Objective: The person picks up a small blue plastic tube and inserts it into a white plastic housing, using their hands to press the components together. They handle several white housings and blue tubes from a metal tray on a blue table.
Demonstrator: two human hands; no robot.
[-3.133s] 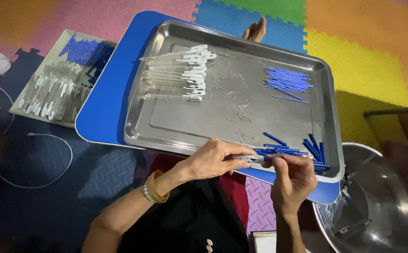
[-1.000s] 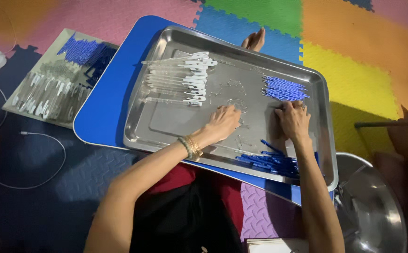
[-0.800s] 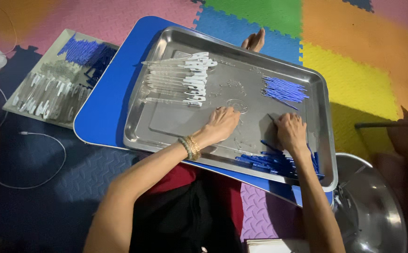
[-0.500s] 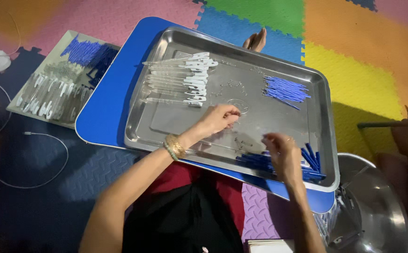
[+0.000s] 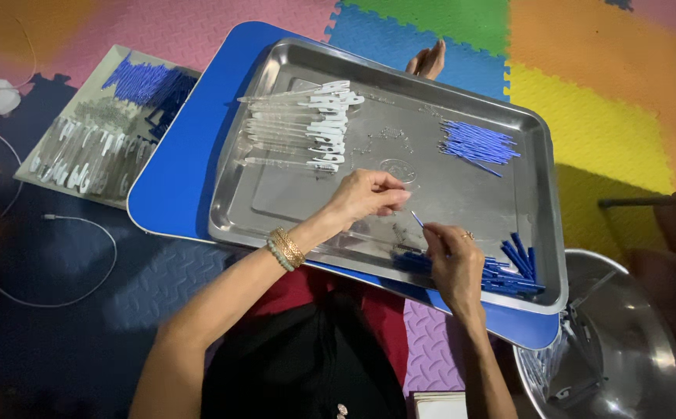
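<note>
A colourful foam puzzle mat [image 5: 586, 109] is covering the floor, and a blue board [image 5: 175, 178] is lying on it, carrying a large steel tray [image 5: 291, 209]. Beyond the tray's lower right corner, a steel bowl [image 5: 632, 349] is sitting on the mat. To the tray's left, a smaller tray [image 5: 82, 147] of clear and blue parts is resting. Inside the steel tray, clear tubes with white ends [image 5: 299, 128] are lying at upper left, a loose bunch of thin blue sticks [image 5: 477, 143] at upper right, and a pile of blue caps [image 5: 508, 268] at lower right. Near the tray's front edge, the left hand [image 5: 365, 198] is hovering with fingertips pressed together, while the right hand [image 5: 454, 260] is pinching one thin blue stick [image 5: 418, 219].
</note>
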